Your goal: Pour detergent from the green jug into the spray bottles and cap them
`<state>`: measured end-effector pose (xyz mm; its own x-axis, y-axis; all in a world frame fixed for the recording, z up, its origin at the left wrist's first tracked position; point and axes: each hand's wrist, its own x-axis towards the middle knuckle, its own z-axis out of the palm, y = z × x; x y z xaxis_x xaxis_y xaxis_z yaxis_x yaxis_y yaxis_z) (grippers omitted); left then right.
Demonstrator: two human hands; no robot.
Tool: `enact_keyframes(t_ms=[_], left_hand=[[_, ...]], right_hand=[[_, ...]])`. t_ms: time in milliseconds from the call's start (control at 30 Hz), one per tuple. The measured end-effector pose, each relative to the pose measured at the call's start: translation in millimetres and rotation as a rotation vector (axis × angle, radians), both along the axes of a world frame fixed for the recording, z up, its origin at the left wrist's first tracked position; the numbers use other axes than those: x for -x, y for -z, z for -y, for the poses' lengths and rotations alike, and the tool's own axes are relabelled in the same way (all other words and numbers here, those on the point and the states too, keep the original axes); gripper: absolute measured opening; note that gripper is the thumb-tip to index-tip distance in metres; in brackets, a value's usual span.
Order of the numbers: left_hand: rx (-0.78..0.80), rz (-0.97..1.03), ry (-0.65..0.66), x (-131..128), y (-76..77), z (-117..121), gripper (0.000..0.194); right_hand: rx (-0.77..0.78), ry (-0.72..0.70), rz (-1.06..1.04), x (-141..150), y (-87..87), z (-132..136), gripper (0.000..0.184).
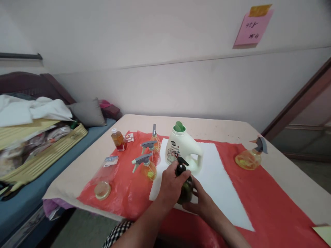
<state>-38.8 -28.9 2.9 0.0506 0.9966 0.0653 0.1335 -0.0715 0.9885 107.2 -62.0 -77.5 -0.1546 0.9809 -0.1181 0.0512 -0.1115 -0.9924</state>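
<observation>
A dark green pump bottle (pixel 186 190) with a black pump head is between my hands, above the near part of a white sheet (pixel 219 193). My left hand (pixel 171 182) is closed around its neck, just below the pump nozzle. The fingers of my right hand (pixel 200 198) wrap the lower body from the right side. Right behind the bottle stands a cream-white jug (pixel 181 146) with a handle, its mouth uncapped and a green piece showing in the opening. My hands hide part of the bottle and the jug's base.
Several spray bottles with grey triggers stand about: one clear spray bottle (pixel 149 171) among those left, another spray bottle (pixel 248 159) far right. An amber bottle (pixel 118 139), a round lid-like disc (pixel 102 190) and a clear packet (pixel 110 161) lie leftward. Red plastic (pixel 124 199) covers the table.
</observation>
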Motion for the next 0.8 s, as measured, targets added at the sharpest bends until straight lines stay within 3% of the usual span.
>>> enact_keyframes(t_ms=[133, 233, 367, 500, 667, 733, 800], left_hand=[[0.022, -0.165, -0.021, 8.7, 8.3, -5.8, 0.015], [0.021, -0.155, -0.017, 18.6, 18.9, -15.3, 0.004], [0.009, -0.166, -0.052, 28.6, 29.8, -26.1, 0.006], [-0.003, -0.163, -0.098, 31.2, 32.1, -25.6, 0.008], [-0.006, -0.017, -0.297, 33.6, 35.1, -13.6, 0.054], [0.016, 0.031, -0.341, 34.5, 37.5, -8.3, 0.07], [0.038, 0.039, -0.369, 33.6, 39.4, -2.9, 0.08]], right_hand=[[-0.104, 0.07, 0.232, 8.8, 8.5, 1.2, 0.101], [-0.059, 0.01, 0.228, 19.5, 5.3, -0.7, 0.101], [0.003, -0.078, 0.168, 32.8, -2.3, -3.3, 0.101], [-0.03, -0.11, 0.127, 40.9, -2.4, -4.2, 0.103], [-0.053, -0.095, 0.135, 35.7, -0.3, -8.4, 0.1], [-0.074, 0.015, 0.122, 25.4, -3.6, -13.5, 0.087], [-0.113, 0.175, 0.098, 8.8, -9.1, -20.3, 0.062]])
